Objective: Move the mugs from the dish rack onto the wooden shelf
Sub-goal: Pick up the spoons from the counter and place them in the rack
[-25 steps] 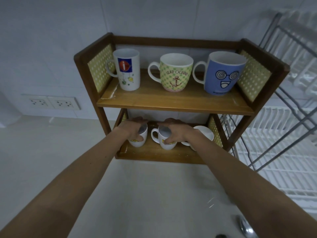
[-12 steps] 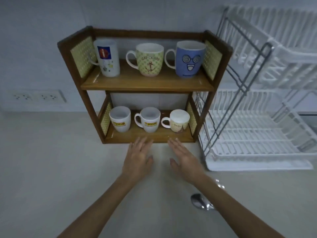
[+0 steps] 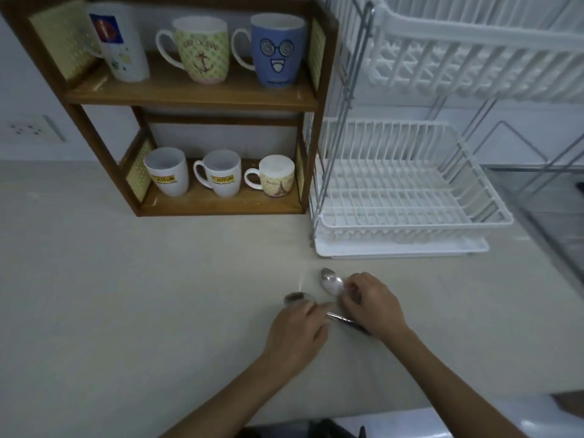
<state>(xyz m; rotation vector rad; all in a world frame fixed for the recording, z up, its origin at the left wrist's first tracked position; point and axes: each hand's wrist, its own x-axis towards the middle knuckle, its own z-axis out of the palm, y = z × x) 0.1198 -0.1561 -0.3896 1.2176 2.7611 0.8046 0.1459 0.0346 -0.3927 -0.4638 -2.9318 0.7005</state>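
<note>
The wooden shelf holds six mugs. On its top board stand a tall white mug, a green anchor mug and a blue face mug. Two white logo mugs and a small cream mug occupy the bottom board. No mugs are in the white dish rack to the right. Low on the counter, my right hand pinches the neck of a shiny spoon. My left hand curls over a second spoon.
The rack's upper tier overhangs at top right, and a drip tray sits under the lower basket. Wall sockets are at the left. A metal sink lies at the far right. The counter's front edge runs along the bottom.
Both hands left the lower-shelf mugs and drew back toward me across the counter. They now rest on two spoons. The view has tilted down and pulled away from the shelf.
</note>
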